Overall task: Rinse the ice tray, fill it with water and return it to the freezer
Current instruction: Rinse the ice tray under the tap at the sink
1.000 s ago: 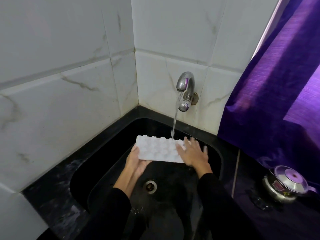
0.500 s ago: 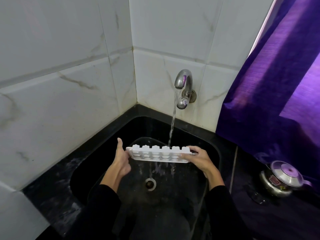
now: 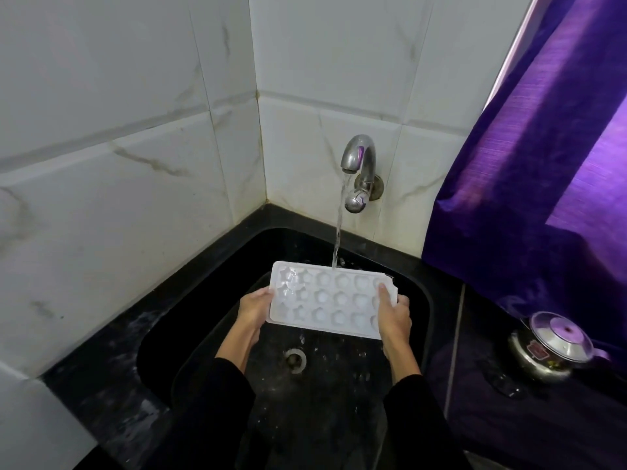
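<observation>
A white ice tray [image 3: 330,301] is held over the black sink [image 3: 210,300], hollows facing up, its far edge tilted slightly upward. My left hand [image 3: 255,308] grips its left end. My right hand [image 3: 393,315] grips its right end, thumb on top. A steel tap [image 3: 359,164] on the tiled wall runs; its stream of water [image 3: 337,239] lands at the tray's far edge, right of the middle. Water glistens in the left-hand hollows. The freezer is not in view.
The sink's drain [image 3: 296,359] lies below the tray. Black counter [image 3: 101,385] surrounds the sink, with white tiled walls behind. A purple curtain [image 3: 529,164] hangs at the right. A steel pot with a lid [image 3: 553,347] stands on the counter at the right.
The tray was bottom up under the stream, then turned on edge, and now faces hollows up. Both hands have shifted to grip its two ends.
</observation>
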A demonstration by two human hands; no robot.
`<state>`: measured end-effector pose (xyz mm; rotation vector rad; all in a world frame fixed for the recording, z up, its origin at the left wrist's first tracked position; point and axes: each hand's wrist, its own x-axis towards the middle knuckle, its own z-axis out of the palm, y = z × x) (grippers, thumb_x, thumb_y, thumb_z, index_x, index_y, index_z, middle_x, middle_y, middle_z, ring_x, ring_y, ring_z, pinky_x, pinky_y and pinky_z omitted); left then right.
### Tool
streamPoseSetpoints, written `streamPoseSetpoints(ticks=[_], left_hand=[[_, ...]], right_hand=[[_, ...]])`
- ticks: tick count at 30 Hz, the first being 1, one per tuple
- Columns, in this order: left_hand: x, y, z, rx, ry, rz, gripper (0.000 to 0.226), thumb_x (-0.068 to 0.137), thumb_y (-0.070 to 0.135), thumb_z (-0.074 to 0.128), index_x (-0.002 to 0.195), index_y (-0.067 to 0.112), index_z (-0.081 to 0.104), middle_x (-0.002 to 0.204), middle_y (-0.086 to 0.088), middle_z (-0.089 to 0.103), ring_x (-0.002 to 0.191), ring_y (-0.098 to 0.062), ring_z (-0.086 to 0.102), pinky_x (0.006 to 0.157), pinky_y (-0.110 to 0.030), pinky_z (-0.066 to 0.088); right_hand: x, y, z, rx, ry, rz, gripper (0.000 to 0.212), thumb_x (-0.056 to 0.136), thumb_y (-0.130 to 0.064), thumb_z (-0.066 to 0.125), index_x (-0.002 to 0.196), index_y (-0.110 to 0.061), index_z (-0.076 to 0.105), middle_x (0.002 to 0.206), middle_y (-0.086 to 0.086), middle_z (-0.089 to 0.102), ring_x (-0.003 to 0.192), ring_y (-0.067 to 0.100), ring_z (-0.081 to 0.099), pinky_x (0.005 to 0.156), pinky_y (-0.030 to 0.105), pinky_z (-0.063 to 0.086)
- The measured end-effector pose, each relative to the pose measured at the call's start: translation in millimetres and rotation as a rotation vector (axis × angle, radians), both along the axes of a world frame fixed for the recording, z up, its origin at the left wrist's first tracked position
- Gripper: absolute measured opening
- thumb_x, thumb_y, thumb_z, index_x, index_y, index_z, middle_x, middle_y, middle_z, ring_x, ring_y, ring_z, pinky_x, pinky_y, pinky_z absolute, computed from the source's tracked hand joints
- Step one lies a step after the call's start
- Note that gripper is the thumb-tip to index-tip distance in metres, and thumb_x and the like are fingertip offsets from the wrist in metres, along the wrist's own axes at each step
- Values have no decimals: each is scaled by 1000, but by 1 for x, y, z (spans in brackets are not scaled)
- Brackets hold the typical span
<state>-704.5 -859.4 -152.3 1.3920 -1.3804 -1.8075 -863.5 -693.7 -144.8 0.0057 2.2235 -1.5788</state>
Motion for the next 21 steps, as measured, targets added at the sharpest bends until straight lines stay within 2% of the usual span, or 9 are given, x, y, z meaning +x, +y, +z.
streamPoseSetpoints(ticks=[2, 4, 7, 9, 12, 14, 17, 21], left_hand=[[-3, -2, -1, 39, 27, 23, 27, 94, 14, 56, 116, 1, 63, 82, -3, 67, 75, -18, 64, 67, -28, 50], [-6, -3, -1, 69, 53, 36, 25, 93, 15, 57, 114, 1, 64, 84, -6, 67, 75, -20, 65, 60, -27, 50], [-12, -2, -4, 111, 78, 53, 24, 92, 17, 59, 111, 3, 65, 87, -9, 70, 78, -24, 68, 66, -34, 54], [-16, 0, -8, 150, 91, 54, 25, 91, 18, 61, 110, 3, 66, 88, -12, 71, 80, -27, 69, 75, -39, 56], [-22, 10, -6, 198, 135, 52, 22, 92, 16, 59, 109, 4, 64, 90, -13, 71, 81, -26, 69, 70, -36, 55], [-28, 17, -5, 215, 156, 38, 22, 93, 18, 57, 111, 5, 63, 92, -13, 71, 84, -26, 68, 73, -37, 55], [-35, 27, -2, 302, 219, -2, 29, 95, 24, 53, 119, 10, 60, 102, -16, 71, 95, -32, 68, 86, -50, 53], [-47, 36, 1, 388, 334, 7, 32, 98, 23, 48, 126, 9, 52, 114, -17, 66, 104, -34, 63, 83, -53, 52]], right_hand=[[-4, 3, 0, -41, -5, -32, 26, 96, -35, 41, 111, -14, 41, 105, 9, 54, 87, 21, 49, 75, 35, 38], [-6, 7, -1, -65, 9, -53, 17, 96, -25, 38, 109, -14, 41, 99, 6, 52, 82, 18, 47, 75, 35, 37], [-7, 11, -1, -102, 29, -96, 20, 97, -23, 42, 115, -16, 48, 97, 0, 52, 78, 12, 48, 75, 33, 38], [-8, 12, 0, -173, 37, -174, 24, 97, -26, 48, 118, -18, 54, 107, -1, 55, 91, 13, 51, 79, 30, 40], [-7, 13, 0, -280, 32, -298, 27, 95, -27, 55, 120, -18, 60, 115, -3, 59, 104, 13, 55, 85, 27, 44], [-5, 15, 1, -336, 41, -392, 29, 93, -27, 58, 121, -21, 61, 114, -3, 60, 104, 11, 56, 85, 25, 44], [-5, 16, 4, -393, 61, -503, 26, 92, -26, 59, 117, -20, 65, 111, -6, 64, 101, 7, 57, 81, 21, 43], [-6, 19, 5, -437, 67, -617, 25, 92, -25, 60, 116, -21, 67, 113, -6, 67, 104, 7, 60, 87, 21, 47]])
